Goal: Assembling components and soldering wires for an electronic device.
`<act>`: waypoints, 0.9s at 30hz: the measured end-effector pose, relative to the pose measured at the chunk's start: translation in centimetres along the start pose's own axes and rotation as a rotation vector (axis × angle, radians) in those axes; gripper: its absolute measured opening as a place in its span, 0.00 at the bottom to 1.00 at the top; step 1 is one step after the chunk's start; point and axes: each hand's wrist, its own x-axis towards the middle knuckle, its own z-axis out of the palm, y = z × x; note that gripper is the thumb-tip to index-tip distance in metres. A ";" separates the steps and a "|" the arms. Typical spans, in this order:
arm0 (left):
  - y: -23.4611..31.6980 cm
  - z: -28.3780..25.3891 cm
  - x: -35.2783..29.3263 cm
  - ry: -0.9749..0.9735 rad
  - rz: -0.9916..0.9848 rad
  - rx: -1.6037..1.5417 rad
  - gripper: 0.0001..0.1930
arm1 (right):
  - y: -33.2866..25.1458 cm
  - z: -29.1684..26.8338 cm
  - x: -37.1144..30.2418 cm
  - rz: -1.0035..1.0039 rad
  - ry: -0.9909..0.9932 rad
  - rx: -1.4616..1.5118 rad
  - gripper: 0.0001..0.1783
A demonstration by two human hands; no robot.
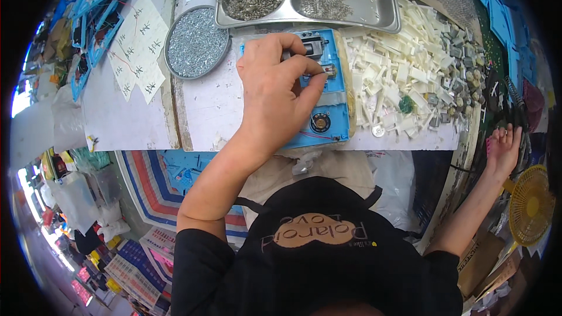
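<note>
Blue case at the worktop's near edge, just left of a heap of white parts. Left grip over the case, thumb and forefinger close together beside a small metal part; impossible to tell whether pinching it. Right grip beyond the worktop's right edge, fingers loosely curled, contents unclear. Toward the far edge, a metal tray.
</note>
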 end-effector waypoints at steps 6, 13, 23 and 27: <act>0.4 0.3 0.3 -0.030 0.015 0.110 0.05 | -0.7 0.7 4.0 -0.312 0.112 -0.216 0.23; 0.6 -0.1 0.3 -0.066 0.015 0.162 0.06 | -3.6 -5.9 -2.7 -0.416 0.108 -0.092 0.13; 0.6 0.7 0.7 -0.041 -0.012 0.187 0.06 | 6.5 18.7 -18.6 -0.326 -0.793 -0.283 0.17; 0.6 0.8 0.8 -0.042 -0.011 0.194 0.06 | 8.1 21.5 -19.3 -0.292 -0.951 -0.239 0.15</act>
